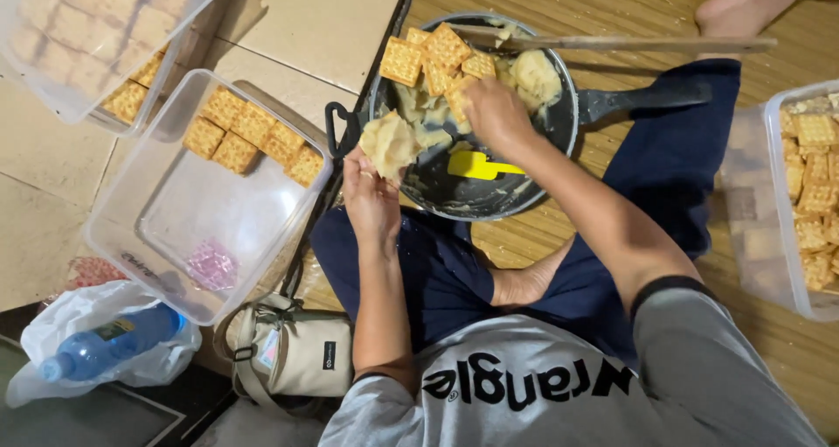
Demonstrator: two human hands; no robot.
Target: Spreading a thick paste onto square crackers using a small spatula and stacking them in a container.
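Left hand (370, 195) holds a cream-covered cracker (390, 143) just above its fingertips

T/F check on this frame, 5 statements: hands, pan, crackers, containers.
1. The left hand holds a cracker spread with pale paste. True.
2. The right hand grips the yellow spatula. False: the spatula lies loose in the pan; the hand reaches among the crackers in the pan.
3. The clear container at the person's left is full of crackers. False: only one row sits at its far end.
4. A blue bottle lies in a white plastic bag. True.
5. The pan sits on a stove. False: it rests by the person's lap on a woven mat.
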